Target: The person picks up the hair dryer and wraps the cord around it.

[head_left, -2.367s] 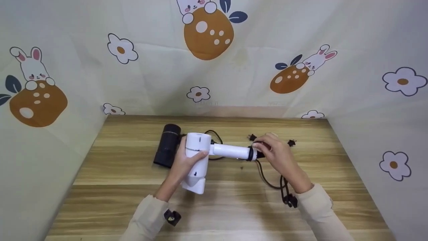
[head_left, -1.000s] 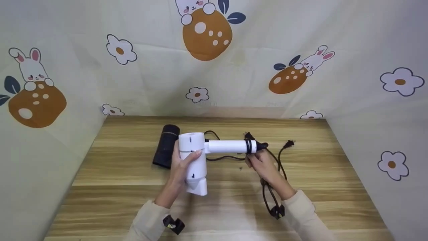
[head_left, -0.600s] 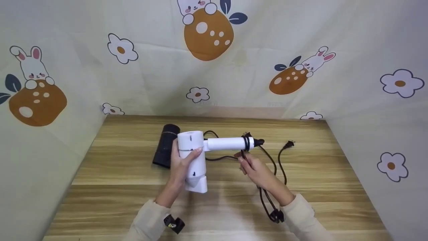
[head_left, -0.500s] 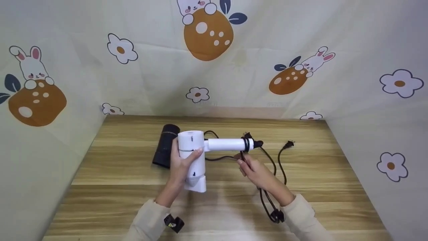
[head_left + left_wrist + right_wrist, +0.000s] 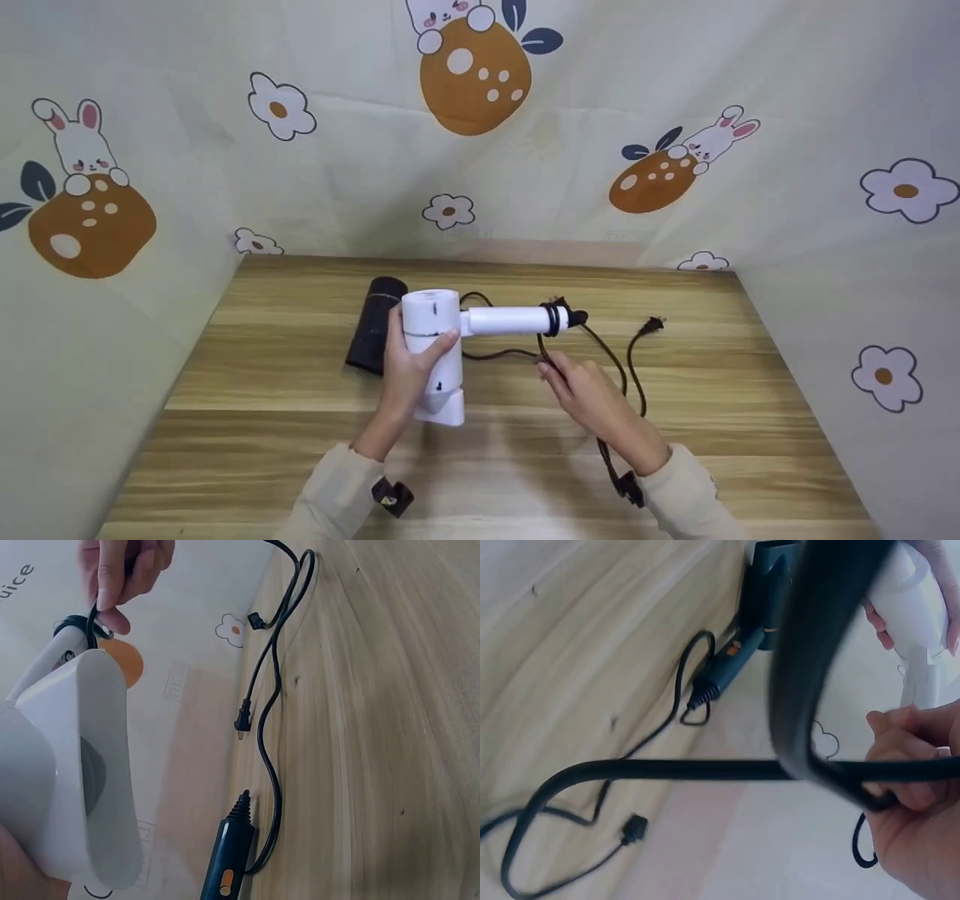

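Note:
My left hand [image 5: 405, 375] grips the body of a white hair dryer [image 5: 432, 316], its handle [image 5: 506, 321] pointing right. Black cord loops [image 5: 553, 320] circle the handle near its end. Just below them, my right hand [image 5: 596, 401] pinches the black cord [image 5: 543, 346] between thumb and fingers. In the left wrist view the dryer's white nozzle [image 5: 105, 765] is close up, and the right hand [image 5: 124, 574] holds the cord above it. A blurred stretch of cord [image 5: 667, 769] crosses the right wrist view in front of the right hand [image 5: 911, 765].
A dark hair dryer [image 5: 373, 330] lies behind the left hand on the wooden table [image 5: 285, 465]; its handle [image 5: 227, 859] shows in the left wrist view. One plug [image 5: 652, 325] lies at right, another [image 5: 559, 302] behind the white handle. Patterned cloth [image 5: 352, 165] walls the table.
My right hand has moved from the handle's end down and left to below it, drawing the cord along. The white dryer has shifted slightly and its handle lies more level.

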